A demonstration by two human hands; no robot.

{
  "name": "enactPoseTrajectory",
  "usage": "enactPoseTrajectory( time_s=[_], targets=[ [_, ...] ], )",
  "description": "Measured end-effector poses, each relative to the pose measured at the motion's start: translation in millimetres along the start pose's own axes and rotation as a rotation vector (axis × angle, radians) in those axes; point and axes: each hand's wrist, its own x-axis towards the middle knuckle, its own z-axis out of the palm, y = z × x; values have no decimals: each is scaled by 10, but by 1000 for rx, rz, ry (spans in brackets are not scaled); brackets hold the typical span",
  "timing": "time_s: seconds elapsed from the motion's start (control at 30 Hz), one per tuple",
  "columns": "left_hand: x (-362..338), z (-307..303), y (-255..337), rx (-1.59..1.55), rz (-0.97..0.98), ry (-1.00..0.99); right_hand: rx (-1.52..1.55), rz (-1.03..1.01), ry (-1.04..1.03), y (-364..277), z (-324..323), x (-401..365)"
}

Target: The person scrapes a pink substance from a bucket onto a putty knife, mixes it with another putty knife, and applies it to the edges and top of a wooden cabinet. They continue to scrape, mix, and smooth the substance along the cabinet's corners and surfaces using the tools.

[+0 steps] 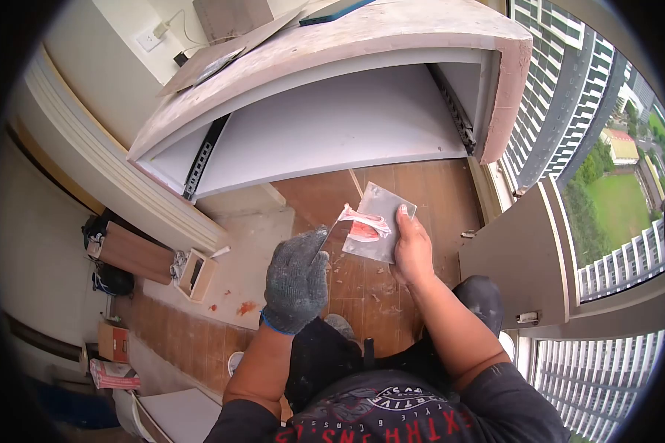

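My left hand (297, 280), in a grey knit glove, is closed round a putty knife (338, 235). Its handle is hidden in the glove, and the blade points up toward the right. White and pink putty (369, 226) clings to the blade's tip and is smeared over a flat grey plate (383, 201). My bare right hand (414, 247) grips this plate by its right edge, with the thumb on top. The blade's tip meets the putty near the plate's left side.
Ahead stands a desk-like cabinet (513, 81) with a pink-coated edge and drawer rails (199, 159) inside its opening. A phone (336, 12) lies on top. A cabinet door (513, 255) stands ajar at right by the window. A wooden box (196, 275) sits left on the floor.
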Motion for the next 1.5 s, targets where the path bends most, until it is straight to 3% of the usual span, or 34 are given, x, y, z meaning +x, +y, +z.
enactPoseTrajectory(
  time_s=[0.13,0.23,0.33,0.43,0.6,0.7,0.83,0.93,1.0,1.07,1.17,1.2,1.3,1.4,1.5],
  targets=[
    [-119,161,12,-64,68,-83,253,219,-93,-81,144,-94],
    [-299,227,-119,49,67,-147,300,274,-82,-44,73,-50],
    [-393,215,-361,152,82,-226,366,204,-60,-151,128,-77],
    [-403,108,-238,245,88,-61,65,-105,-45,-139,92,-86],
    [-370,284,112,142,159,-191,-465,-369,128,-51,271,-289],
    [-373,420,122,118,151,-159,-687,-341,99,-47,252,-361],
    [-208,418,-90,118,126,-38,-618,-380,-114,-61,336,-449],
    [79,162,-380,17,-59,-10,-780,-251,-233,28,345,-501],
    [256,-64,-257,-849,-355,154,-489,50,-148,51,224,-300],
    [205,-82,-353,-1163,-554,121,-54,389,-66,-78,221,-167],
    [-41,61,-527,-1424,-866,2,123,536,-234,152,147,-123],
    [-66,74,-402,-1177,-976,-9,155,564,-263,163,182,-169],
    [-379,314,-509,-911,-1050,-162,239,614,-317,139,190,-260],
    [-551,295,-682,-622,-766,-335,285,594,-320,158,118,-221],
    [-551,186,-756,-396,-759,-544,322,531,-278,123,137,-201]
  ],
)
